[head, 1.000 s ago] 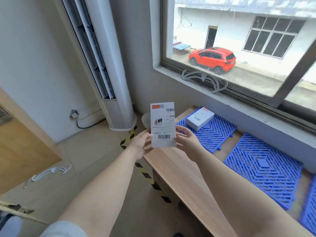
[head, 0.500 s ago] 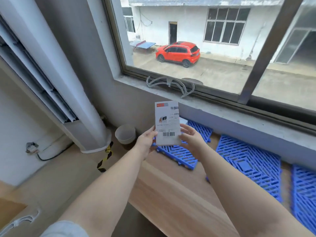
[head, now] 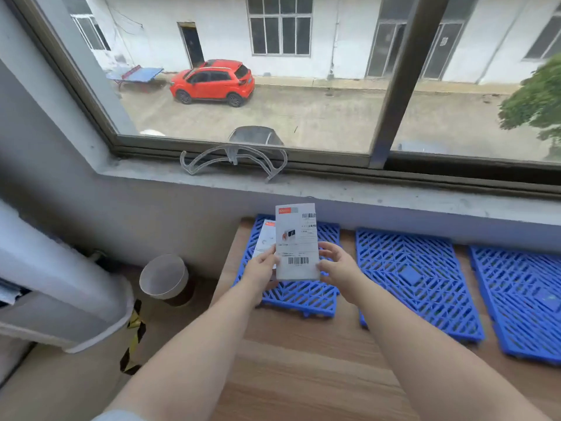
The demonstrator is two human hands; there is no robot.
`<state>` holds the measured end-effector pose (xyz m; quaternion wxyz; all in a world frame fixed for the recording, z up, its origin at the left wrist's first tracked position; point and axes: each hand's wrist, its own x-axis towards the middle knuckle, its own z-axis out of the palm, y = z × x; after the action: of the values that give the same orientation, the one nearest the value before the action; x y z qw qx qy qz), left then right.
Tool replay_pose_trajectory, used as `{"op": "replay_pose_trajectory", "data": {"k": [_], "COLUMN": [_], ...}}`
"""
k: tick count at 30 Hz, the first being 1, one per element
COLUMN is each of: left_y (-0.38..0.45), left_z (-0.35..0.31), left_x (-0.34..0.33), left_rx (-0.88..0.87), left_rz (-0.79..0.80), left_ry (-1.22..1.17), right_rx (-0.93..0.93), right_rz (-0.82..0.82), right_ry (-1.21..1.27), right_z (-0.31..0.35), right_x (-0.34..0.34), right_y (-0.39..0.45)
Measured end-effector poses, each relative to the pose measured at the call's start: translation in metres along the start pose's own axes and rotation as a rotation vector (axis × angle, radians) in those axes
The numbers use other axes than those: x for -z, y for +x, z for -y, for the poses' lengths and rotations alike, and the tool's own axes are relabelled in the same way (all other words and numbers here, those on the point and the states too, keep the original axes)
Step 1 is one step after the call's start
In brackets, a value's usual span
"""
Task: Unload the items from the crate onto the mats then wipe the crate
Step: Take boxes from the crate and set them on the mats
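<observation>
Both hands are holding a flat white box (head: 297,241) upright above the nearest blue mat (head: 299,294) — the left hand (head: 260,268) is gripping its lower left edge, the right hand (head: 338,268) its lower right edge, fingers curled round the sides. The box is rectangular and smooth-faced, with a red label at the top corner, a small product picture and two printed barcodes. Just behind it, a second white box (head: 264,238) is lying on the same mat. The mats are rigid plastic lattices of diagonal slots; two more (head: 416,278) (head: 522,299) are lying to the right, all on a wood-grain tabletop (head: 303,360). Above, a clear curved plastic piece (head: 233,159) is resting on the rough grey windowsill (head: 364,189) — beyond the glass, a red car (head: 212,82) is standing.
</observation>
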<state>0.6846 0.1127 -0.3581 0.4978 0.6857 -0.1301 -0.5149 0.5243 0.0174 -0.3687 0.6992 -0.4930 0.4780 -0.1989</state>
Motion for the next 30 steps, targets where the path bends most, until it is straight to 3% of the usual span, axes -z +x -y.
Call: {"op": "replay_pose_trajectory", "data": {"k": [6,15,30], "left_y": [0.054,0.098,0.133], "left_z": [-0.019,-0.006,0.016], "left_x": [0.012,-0.001,-0.015], "left_rx": [0.046,0.098,0.171], "left_rz": [0.137,0.249,0.022], "left_ry": [0.186,0.263,0.242], "right_rx": [-0.091,-0.15,-0.271], "right_rz": [-0.181,-0.333,-0.341], "right_ry": [0.048,0.044,0.071], "right_z": [-0.011,-0.029,-0.046], "right_x": [-0.022,-0.023,-0.013], "right_y": [0.023,0.044,0.077]}}
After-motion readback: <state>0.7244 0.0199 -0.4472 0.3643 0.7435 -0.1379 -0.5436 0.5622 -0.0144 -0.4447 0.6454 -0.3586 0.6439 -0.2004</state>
